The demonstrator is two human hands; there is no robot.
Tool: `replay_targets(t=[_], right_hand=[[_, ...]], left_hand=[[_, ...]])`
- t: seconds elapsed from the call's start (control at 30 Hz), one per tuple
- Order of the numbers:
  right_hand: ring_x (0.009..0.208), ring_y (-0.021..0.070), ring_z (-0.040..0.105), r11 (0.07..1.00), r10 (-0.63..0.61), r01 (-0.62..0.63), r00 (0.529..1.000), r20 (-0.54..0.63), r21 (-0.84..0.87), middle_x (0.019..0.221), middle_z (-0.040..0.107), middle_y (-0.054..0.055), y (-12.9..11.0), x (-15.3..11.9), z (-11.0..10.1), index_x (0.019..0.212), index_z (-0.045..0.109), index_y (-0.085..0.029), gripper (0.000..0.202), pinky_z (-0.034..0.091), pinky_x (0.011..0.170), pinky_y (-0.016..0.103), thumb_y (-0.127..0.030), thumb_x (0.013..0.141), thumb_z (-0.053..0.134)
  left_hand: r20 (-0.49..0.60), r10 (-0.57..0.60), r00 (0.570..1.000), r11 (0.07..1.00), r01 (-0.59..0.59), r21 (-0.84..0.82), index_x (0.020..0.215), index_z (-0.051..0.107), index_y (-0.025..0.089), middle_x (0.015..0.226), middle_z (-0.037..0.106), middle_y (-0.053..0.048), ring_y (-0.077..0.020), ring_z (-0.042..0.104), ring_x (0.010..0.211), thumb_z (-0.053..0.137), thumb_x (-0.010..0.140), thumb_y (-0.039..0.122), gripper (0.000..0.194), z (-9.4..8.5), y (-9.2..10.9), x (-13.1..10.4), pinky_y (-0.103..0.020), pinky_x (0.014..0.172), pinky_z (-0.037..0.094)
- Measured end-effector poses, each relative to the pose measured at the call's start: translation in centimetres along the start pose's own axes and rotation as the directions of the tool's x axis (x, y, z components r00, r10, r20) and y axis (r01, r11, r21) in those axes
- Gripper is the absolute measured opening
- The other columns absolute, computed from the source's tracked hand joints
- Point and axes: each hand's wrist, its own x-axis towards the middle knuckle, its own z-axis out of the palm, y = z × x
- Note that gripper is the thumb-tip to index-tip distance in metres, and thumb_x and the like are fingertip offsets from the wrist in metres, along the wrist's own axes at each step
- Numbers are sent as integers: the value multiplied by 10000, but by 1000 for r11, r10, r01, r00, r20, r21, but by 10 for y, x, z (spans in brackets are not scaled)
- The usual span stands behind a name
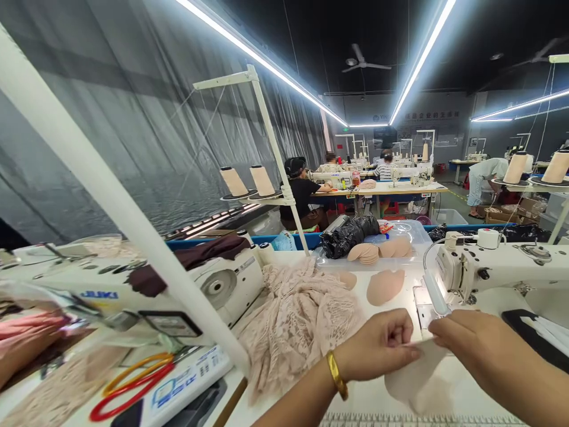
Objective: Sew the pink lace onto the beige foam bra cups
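Note:
My left hand (377, 350), with a gold bangle at the wrist, is closed with thumb and curled fingers on the edge of a thin beige fabric piece (418, 382). Opposite it, my right hand (478, 341) pinches the same piece near its top edge, its fingertips partly hidden. The piece hangs low over the white table, in front of the needle area of a white sewing machine (464, 264). Beyond my hands lies a rounded beige piece (385, 286) flat on the table. A heap of beige lace (306, 305) spreads left of my left hand.
Stacked beige pads (365, 254) and a black plastic bundle (349, 236) sit on a clear plastic lid (418, 237). Another JUKI machine (222, 284) and a slanting white post (133, 213) stand left. A neighbour's arm (26, 344) shows at far left. A ruler strip (391, 420) edges the table.

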Motion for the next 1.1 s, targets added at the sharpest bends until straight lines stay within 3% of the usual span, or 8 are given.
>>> replay_targets(t=[0.13, 0.27, 0.33, 0.37, 0.43, 0.63, 0.77, 1.1], right_hand=[[772, 199, 721, 978, -166, 100, 905, -391, -184, 1002, 822, 98, 5, 0, 37, 1311, 605, -168, 365, 512, 682, 321, -12, 1011, 469], [844, 217, 756, 966, -226, 164, 913, -339, -201, 1111, 829, 140, 20, -10, 86, 1358, 603, -108, 388, 558, 750, 341, 20, 1020, 461], [794, 205, 754, 960, -265, 224, 919, -291, -167, 1041, 837, 106, 30, -18, 105, 1285, 654, -139, 358, 571, 720, 322, -18, 1052, 411], [776, 196, 752, 958, -278, 245, 920, -275, -146, 1011, 836, 88, 34, -22, 112, 1251, 673, -163, 356, 575, 711, 309, -37, 1062, 398], [775, 182, 749, 962, -272, 255, 929, -249, -99, 1005, 832, 66, 43, -30, 121, 1224, 687, -211, 348, 582, 727, 292, -61, 1067, 416], [909, 184, 756, 986, -160, 166, 973, -167, 18, 1091, 818, 26, 68, -45, 126, 1285, 667, -283, 323, 576, 825, 288, -114, 1069, 498], [1048, 218, 713, 996, -70, 74, 993, -99, 39, 1210, 792, 51, 75, -56, 124, 1296, 661, -261, 368, 558, 865, 313, -80, 1059, 444], [841, 232, 599, 999, 12, -23, 974, 227, 44, 941, 635, 43, 73, -57, 101, 1120, 671, -235, 374, 442, 671, 329, 10, 986, 422]], left_hand=[[-212, 325, 922, 836, -175, 520, 811, 537, 212, 662, 457, 41, -124, 402, 596, 582, 977, 245, 176, -7, -14, 1, -255, 570, 320], [16, 470, 882, 439, -250, 863, 855, 590, 206, 762, 586, -11, -170, 513, 690, 513, 1010, 89, 209, 0, -47, 4, -305, 622, 355], [167, 403, 900, 223, -274, 935, 932, 606, 206, 866, 645, -21, -196, 569, 767, 675, 1002, 227, 100, 7, -62, 4, -322, 617, 374], [204, 346, 916, 202, -285, 937, 949, 606, 206, 911, 659, -24, -209, 587, 800, 772, 958, 377, 238, 10, -67, 4, -331, 614, 389], [241, 257, 936, 244, -304, 921, 923, 595, 210, 941, 664, -23, -220, 602, 828, 824, 871, 604, 459, 15, -69, 6, -347, 619, 418], [277, 274, 921, 249, -347, 904, 896, 590, 197, 902, 655, -19, -199, 569, 778, 707, 931, 175, 124, 32, -64, 39, -374, 704, 463], [227, 337, 914, 271, -325, 906, 760, 547, 207, 753, 566, -17, -193, 508, 684, 676, 958, 205, 236, 48, -81, 56, -372, 615, 373], [136, 431, 892, 333, -298, 895, 807, 529, 200, 815, 555, -11, -197, 472, 756, 625, 966, 203, 186, 53, -83, 53, -367, 727, 383]])
